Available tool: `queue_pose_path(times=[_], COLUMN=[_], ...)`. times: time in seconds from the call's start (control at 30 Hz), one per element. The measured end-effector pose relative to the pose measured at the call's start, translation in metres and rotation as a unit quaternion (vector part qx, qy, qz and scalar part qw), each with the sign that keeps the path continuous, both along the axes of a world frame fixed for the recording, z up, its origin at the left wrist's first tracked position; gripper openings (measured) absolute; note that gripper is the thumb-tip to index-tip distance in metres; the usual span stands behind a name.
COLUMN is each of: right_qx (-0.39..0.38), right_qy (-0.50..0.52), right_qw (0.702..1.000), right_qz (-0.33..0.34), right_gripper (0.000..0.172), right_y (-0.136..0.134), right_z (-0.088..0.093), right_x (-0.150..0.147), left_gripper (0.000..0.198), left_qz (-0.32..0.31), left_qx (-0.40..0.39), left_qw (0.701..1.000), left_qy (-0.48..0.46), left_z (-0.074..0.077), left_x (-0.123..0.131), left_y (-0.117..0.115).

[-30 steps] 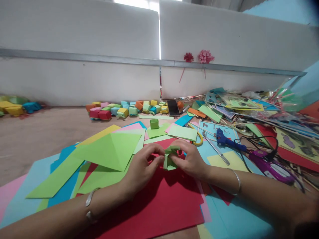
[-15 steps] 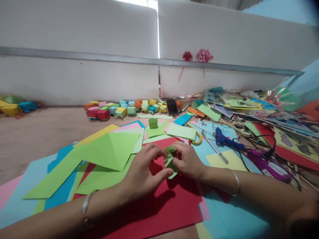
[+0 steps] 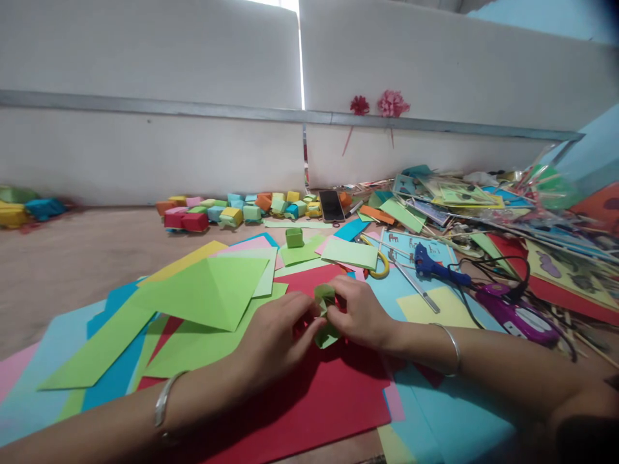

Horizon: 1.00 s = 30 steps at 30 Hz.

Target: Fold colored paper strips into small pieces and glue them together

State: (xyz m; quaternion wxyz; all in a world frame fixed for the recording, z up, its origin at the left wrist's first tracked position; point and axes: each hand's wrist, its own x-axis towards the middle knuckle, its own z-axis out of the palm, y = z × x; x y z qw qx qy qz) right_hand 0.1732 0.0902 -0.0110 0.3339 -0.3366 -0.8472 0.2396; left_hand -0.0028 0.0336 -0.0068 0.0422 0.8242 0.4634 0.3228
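A small piece of folded green paper (image 3: 326, 334) is held between my two hands, above a red sheet (image 3: 309, 406). My right hand (image 3: 360, 314) pinches its right side. On the left side, my left hand (image 3: 283, 328) has its thumb and fingers closed on the paper's edge; the fingertips are partly hidden. Just beyond, a small open green paper box (image 3: 294, 238) stands on a light green sheet (image 3: 304, 254). A folded pale green paper (image 3: 351, 253) lies to its right.
Overlapping coloured sheets (image 3: 203, 290) spread to the left. Yellow-handled scissors (image 3: 383, 265), a craft knife (image 3: 413, 282) and a blue glue gun (image 3: 438, 267) lie right. Several folded paper boxes (image 3: 232, 216) and a phone (image 3: 331, 206) line the back, near heaped craft pieces (image 3: 449, 193).
My left hand has closed in on the green paper; its thumb and fingers were apart before. The paper has turned slightly in my right hand, and the view has shifted a little.
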Motion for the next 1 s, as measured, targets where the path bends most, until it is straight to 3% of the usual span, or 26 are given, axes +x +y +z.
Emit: queue_pose_path(times=[0.1,0.2,0.37,0.5,0.6,0.7,0.8,1.0], right_qx=[0.003,0.014,0.027,0.000,-0.041,-0.109,-0.166,-0.215], right_qy=[0.004,0.014,0.002,0.018,0.073,0.143,0.185,0.208], right_qw=[1.000,1.000,0.998,0.998,0.994,0.982,0.968,0.954], right_qz=[0.004,0.024,0.053,0.058,0.066,0.050,0.029,0.002], right_gripper=[0.013,0.013,0.018,0.016,0.012,0.016,0.008,0.007], right_y=[0.001,0.001,0.000,0.001,0.004,0.006,0.006,0.002], right_z=[0.000,-0.001,-0.003,-0.001,0.001,0.002,0.003,0.005], right_x=[0.000,0.000,0.002,0.004,0.004,0.004,0.003,0.002], left_gripper=[0.022,0.023,0.019,0.017,0.012,0.010,0.014,0.022], left_qz=[-0.025,-0.005,0.015,0.005,0.028,0.054,0.023,-0.075], left_qx=[0.057,0.089,0.023,-0.017,-0.070,-0.099,-0.171,-0.370], left_qw=[0.998,0.996,0.999,0.998,0.985,0.966,0.943,0.816], left_qy=[0.027,0.030,-0.024,-0.067,-0.152,-0.233,-0.284,-0.437], left_z=[-0.005,-0.009,-0.005,0.001,0.004,0.005,0.004,0.001], left_x=[-0.001,-0.004,-0.006,-0.004,-0.002,-0.001,0.001,0.005], left_y=[0.002,0.004,0.008,0.007,0.005,0.005,0.007,0.008])
